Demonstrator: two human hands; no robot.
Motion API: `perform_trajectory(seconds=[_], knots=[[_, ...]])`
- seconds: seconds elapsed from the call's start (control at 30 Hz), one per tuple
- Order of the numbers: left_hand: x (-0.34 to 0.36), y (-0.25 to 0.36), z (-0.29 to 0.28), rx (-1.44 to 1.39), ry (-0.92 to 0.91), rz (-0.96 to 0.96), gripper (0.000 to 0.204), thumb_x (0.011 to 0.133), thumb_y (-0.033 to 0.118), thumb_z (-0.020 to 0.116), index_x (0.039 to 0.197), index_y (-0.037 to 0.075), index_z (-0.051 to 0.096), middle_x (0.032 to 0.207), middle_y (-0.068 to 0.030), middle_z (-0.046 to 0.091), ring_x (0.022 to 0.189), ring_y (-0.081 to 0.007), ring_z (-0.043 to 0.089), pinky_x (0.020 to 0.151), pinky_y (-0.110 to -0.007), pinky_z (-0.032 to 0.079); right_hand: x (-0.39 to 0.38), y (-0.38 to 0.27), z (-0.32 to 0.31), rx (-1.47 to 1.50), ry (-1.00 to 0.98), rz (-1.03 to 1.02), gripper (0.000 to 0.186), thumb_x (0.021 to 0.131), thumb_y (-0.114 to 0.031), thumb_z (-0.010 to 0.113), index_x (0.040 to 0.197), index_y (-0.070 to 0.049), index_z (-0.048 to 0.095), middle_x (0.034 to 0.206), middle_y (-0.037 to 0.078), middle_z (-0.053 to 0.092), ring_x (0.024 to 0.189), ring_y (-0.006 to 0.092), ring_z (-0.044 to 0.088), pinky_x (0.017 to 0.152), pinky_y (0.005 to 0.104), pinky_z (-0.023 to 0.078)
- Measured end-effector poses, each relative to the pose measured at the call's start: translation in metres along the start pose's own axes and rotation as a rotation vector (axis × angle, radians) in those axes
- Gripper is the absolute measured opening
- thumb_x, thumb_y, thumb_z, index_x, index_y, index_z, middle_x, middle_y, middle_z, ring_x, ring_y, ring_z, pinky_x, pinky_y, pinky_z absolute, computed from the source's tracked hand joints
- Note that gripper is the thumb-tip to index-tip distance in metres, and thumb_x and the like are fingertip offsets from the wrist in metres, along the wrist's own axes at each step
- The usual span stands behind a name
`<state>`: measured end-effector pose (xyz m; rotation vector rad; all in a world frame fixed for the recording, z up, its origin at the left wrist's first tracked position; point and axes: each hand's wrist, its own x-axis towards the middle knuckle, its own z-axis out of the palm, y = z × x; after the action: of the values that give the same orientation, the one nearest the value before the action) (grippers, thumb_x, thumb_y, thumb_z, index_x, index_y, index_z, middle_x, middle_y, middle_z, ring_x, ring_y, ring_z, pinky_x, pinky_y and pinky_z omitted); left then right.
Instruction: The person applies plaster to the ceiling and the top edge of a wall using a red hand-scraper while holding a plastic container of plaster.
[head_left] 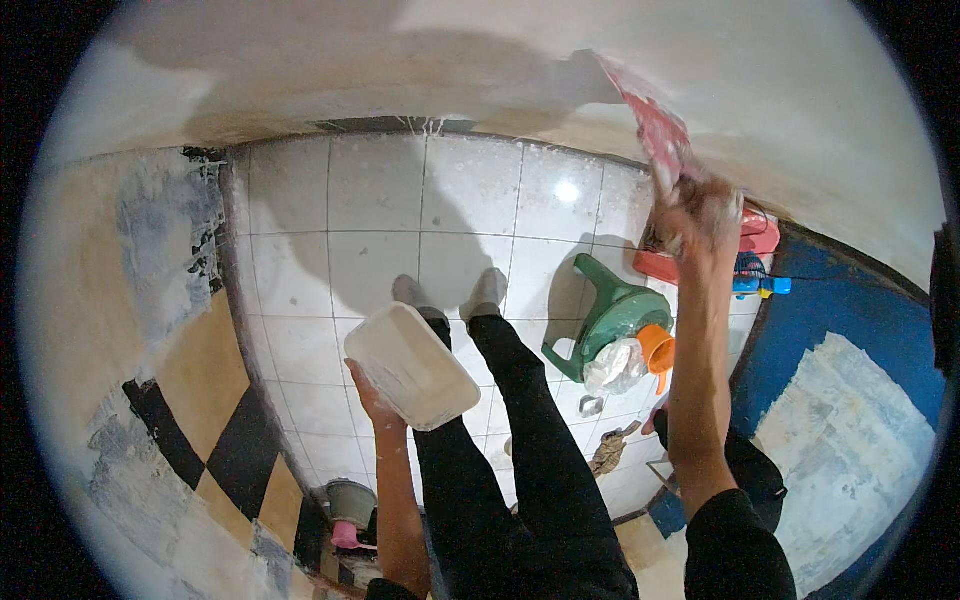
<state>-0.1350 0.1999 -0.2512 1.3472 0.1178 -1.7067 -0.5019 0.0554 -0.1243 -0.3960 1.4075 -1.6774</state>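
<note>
My left hand (376, 398) grips the edge of a white rectangular plastic tub (412, 365), tilted in front of my legs. A whitish smear coats the inside of the tub. Up at the right, my right hand (700, 215) is closed round a red putty scraper (648, 112), both blurred by motion. The scraper's tip meets the pale wall (480, 65) or is very near it; which one I cannot tell. Whitish residue marks my right fingers.
On the tiled floor (375, 180) stands a green plastic stool (615, 300) bearing a white plastic bag (615, 368) and an orange mug (656, 348). A crumpled rag (612, 448) lies nearby. At lower left sits a grey bucket (350, 495) with a pink dipper (347, 535).
</note>
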Motion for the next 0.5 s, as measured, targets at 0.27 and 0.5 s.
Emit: perform_trajectory(seconds=[0.27, 0.5], knots=[[0.004, -0.027, 0.017, -0.023, -0.069, -0.012, 0.068, 0.091, 0.058, 0.031, 0.137, 0.008, 0.030, 0.134, -0.0143, 0.040, 0.120, -0.0318, 0.043, 0.100, -0.046, 0.038, 0.083, 0.124, -0.056, 0.293, 0.096, 0.418, 0.028, 0.089, -0.001, 0.041, 0.111, 0.016, 0.041, 0.112, 0.030, 0.050, 0.106, 0.0423, 0.052, 0.093, 0.0528, 0.046], [0.015, -0.025, 0.033, -0.079, -0.097, 0.021, 0.068, 0.092, 0.057, 0.033, 0.136, 0.006, 0.032, 0.131, -0.0137, 0.043, 0.120, -0.0283, 0.043, 0.100, -0.042, 0.038, 0.058, 0.055, -0.031, 0.131, -0.138, 0.294, 0.020, 0.087, -0.001, 0.050, 0.100, 0.014, 0.049, 0.109, 0.019, 0.055, 0.102, 0.0277, 0.056, 0.088, 0.0364, 0.049]])
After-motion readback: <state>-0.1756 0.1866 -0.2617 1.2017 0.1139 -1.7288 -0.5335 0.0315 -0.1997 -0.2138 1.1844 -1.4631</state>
